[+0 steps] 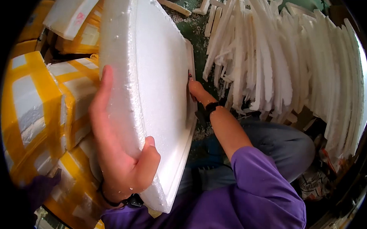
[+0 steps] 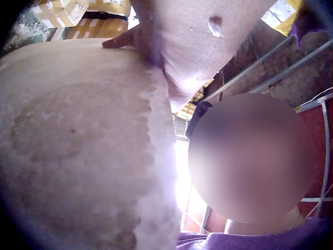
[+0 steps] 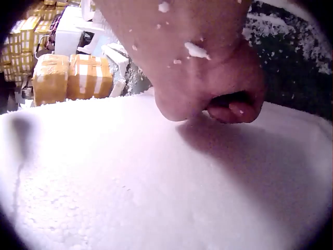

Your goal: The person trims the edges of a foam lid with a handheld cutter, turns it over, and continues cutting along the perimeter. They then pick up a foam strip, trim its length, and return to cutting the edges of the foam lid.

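Note:
A large white styrofoam slab (image 1: 160, 73) stands tilted on edge before the person. The left hand (image 1: 121, 152) grips its near left edge, thumb bent at the rim and fingers stretched along the outer face. In the left wrist view the slab's broad face (image 2: 78, 140) bears a faint round mark. At the slab's right-hand edge, the right hand (image 1: 197, 92) is curled round a small dark tool (image 1: 190, 76) with a bit of red, mostly hidden by the fingers. The right wrist view shows this curled hand (image 3: 213, 88) close against the white surface, foam crumbs on the skin.
Foam boxes bound with yellow tape (image 1: 30, 97) are stacked at the left. Many white foam strips (image 1: 266, 57) stand packed together at the right. Foam crumbs and loose offcuts (image 1: 174, 6) lie on the green floor. The person's bent knee (image 1: 283, 146) is below the strips.

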{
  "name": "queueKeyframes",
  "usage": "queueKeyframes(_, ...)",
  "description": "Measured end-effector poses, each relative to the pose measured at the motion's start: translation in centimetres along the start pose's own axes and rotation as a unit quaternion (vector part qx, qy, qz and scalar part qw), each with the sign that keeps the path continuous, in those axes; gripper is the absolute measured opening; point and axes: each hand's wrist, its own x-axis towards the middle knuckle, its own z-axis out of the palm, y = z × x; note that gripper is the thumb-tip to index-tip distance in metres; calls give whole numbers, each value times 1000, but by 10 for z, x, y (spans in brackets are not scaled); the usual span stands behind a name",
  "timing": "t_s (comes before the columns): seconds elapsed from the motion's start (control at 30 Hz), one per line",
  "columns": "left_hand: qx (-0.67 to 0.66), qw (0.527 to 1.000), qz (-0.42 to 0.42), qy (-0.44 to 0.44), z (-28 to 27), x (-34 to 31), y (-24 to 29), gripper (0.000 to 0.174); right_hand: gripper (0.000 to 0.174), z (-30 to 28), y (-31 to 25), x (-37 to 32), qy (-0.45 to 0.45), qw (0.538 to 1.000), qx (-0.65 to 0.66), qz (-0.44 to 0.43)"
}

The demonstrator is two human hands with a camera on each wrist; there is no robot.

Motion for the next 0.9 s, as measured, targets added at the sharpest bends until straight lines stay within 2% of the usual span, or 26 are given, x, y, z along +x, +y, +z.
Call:
queueKeyframes(0.1,9,1000,4,-4,0,-1,-1,100,62,10,5,38,36,995,-80,-53)
queueKeyframes(0.17,18,1000,8,-7,1,0,1,99,77,6,3,46,10,990,-119,-74)
queueKeyframes(0.23,19,1000,13,-6,3,1,5,97,64,-11,1,33,-45,999,-28,9)
queueKeyframes(0.27,17,1000,14,-5,5,2,5,96,66,-15,2,27,-75,996,19,50)
queueKeyframes(0.47,48,999,-4,9,6,1,13,93,69,5,40,-13,41,999,-27,21)
queueKeyframes(0.5,40,999,-13,13,7,2,16,93,69,-9,58,0,-33,999,-17,-2)
queueKeyframes(0.6,12,1000,-22,13,11,2,19,92,68,0,69,20,3,997,-27,71)
queueKeyframes(0.73,14,1000,-4,1,9,2,13,91,67,9,79,67,-19,996,-28,86)
queueKeyframes(0.9,-1,999,-36,16,15,0,22,89,73,-6,76,62,-44,994,-14,103)
